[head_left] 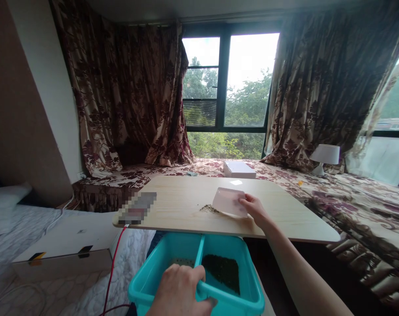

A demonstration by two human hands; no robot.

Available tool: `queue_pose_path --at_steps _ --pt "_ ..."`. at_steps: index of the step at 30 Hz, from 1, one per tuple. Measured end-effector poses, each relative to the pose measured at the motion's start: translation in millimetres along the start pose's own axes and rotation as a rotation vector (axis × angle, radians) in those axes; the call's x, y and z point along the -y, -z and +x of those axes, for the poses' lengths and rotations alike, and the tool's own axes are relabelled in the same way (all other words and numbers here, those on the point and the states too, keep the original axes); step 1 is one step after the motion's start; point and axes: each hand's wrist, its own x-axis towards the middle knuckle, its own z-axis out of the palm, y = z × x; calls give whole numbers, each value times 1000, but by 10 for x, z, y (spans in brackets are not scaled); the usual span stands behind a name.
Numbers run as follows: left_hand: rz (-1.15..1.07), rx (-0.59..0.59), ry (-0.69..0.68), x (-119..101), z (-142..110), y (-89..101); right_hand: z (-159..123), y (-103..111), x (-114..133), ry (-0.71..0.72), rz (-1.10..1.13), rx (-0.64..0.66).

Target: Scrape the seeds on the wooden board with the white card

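My right hand (pixel 252 207) pinches a translucent, whitish flat plastic piece (pixel 228 202) by its right side, tilted with its lower edge at the wooden tabletop (pixel 179 197). Just left of that edge lies a small scatter of dark, grain-like bits (pixel 209 209). Below the table's near edge stands a turquoise two-compartment bin (pixel 255 295). My left hand (pixel 182 287) is closed on the near end of its divider and rim. Dark loose material (pixel 222 272) lies in the right compartment; a few specks show in the left one, partly behind my hand.
A blurred-out flat object (pixel 138 208) with a red cable (pixel 113 259) rests at the table's left end. Beyond the table are a white box (pixel 239 169) and a lamp (pixel 326 156) on the window seat. A large white box (pixel 67 241) lies on the bed.
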Motion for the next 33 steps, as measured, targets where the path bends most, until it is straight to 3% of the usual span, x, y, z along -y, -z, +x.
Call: queue_pose_path --at_steps 4,15,28,33 --pt "-18 -20 19 17 15 -12 -104 71 61 -4 17 49" --pt "-21 31 30 40 -17 -34 -241 106 81 76 -53 9" --pt "-60 17 8 69 -39 -107 -219 86 41 98 -82 -59" --pt "-70 -4 17 77 -34 -135 -166 91 -5 91 -92 -10"
